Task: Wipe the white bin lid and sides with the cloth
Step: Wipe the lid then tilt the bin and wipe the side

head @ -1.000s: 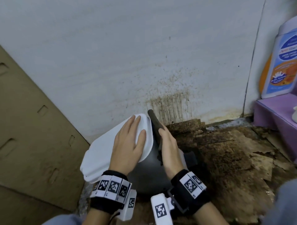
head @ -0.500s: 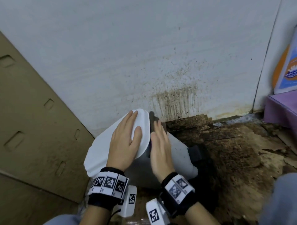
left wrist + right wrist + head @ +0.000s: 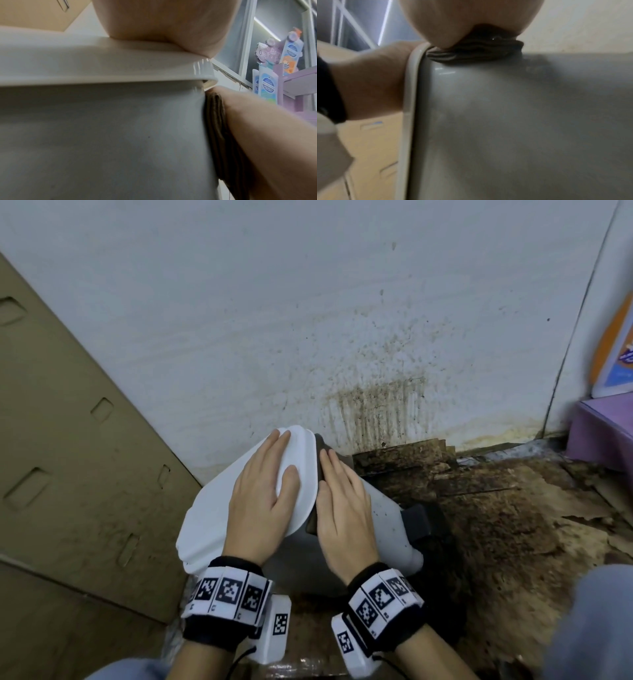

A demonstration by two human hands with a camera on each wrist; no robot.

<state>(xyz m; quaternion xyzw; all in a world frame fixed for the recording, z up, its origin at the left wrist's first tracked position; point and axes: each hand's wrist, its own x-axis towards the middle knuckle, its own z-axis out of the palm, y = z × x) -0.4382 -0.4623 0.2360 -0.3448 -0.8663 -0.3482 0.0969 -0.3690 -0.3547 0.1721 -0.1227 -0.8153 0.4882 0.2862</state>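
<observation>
The white bin leans tilted against the wall, its white lid facing left. My left hand lies flat on the lid with straight fingers. Just right of the lid's edge, my right hand presses a dark folded cloth flat against the bin's side. The left wrist view shows the cloth sandwiched between the right hand and the bin wall, below the lid rim. In the right wrist view the cloth sits under my palm on the grey-white side.
A stained white wall stands right behind the bin. A brown cardboard panel leans at the left. The floor at the right is dirty and peeling. A purple shelf with a bottle stands at the far right.
My right hand has turned flatter onto the cloth and slid slightly up the bin's side, covering more of the cloth. The left hand stays on the lid. The head view has shifted left.
</observation>
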